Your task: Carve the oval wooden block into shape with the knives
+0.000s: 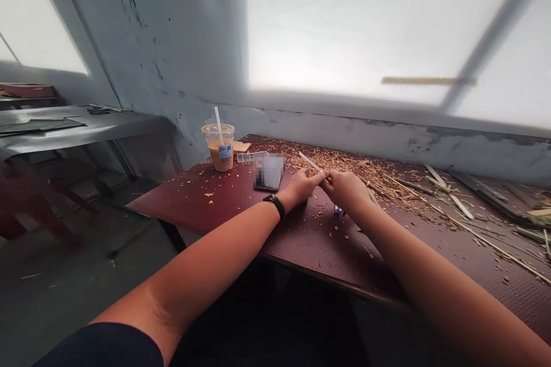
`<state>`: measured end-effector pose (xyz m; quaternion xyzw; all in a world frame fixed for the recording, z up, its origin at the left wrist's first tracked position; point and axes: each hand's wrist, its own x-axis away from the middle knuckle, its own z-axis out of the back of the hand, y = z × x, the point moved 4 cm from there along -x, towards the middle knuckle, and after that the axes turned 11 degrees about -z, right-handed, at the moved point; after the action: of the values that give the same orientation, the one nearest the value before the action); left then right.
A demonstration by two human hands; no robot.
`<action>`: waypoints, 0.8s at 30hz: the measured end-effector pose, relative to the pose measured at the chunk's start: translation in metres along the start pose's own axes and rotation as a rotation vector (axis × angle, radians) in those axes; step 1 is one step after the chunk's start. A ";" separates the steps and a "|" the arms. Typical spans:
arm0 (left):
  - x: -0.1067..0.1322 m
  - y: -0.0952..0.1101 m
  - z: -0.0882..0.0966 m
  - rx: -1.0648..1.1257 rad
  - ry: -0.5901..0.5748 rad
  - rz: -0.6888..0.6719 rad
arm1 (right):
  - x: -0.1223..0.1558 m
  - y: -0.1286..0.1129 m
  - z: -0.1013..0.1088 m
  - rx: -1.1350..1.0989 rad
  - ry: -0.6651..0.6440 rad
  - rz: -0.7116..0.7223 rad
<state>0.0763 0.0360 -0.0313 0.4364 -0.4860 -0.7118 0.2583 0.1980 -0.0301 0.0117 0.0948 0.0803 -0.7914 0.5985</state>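
Note:
Over the dark red table, both of my hands meet near the middle of the view. My right hand (348,188) is closed around a utility knife (310,161), whose long pale blade points away to the upper left; a bit of yellow shows at its handle. My left hand (300,186), with a black watch on the wrist, is closed with its fingertips close by the base of the blade. What it grips, if anything, is hidden. A small blue-and-clear object (337,211) shows just below my right hand, too covered to name.
A lidded iced-drink cup (221,149) with a straw and a phone (268,172) stand left of my hands. Wood shavings (365,163) cover the table's (181,200) back. Thin strips (462,206) and dark flat pieces (486,192) lie at right. Another table (129,126) stands left.

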 end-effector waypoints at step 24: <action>-0.002 0.012 -0.018 0.026 -0.118 -0.146 | -0.025 0.020 0.011 0.191 -0.014 0.258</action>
<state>0.0922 0.0241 -0.0219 0.4310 -0.4765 -0.7470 0.1711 0.2233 -0.0148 0.0284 0.1553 -0.0123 -0.7126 0.6840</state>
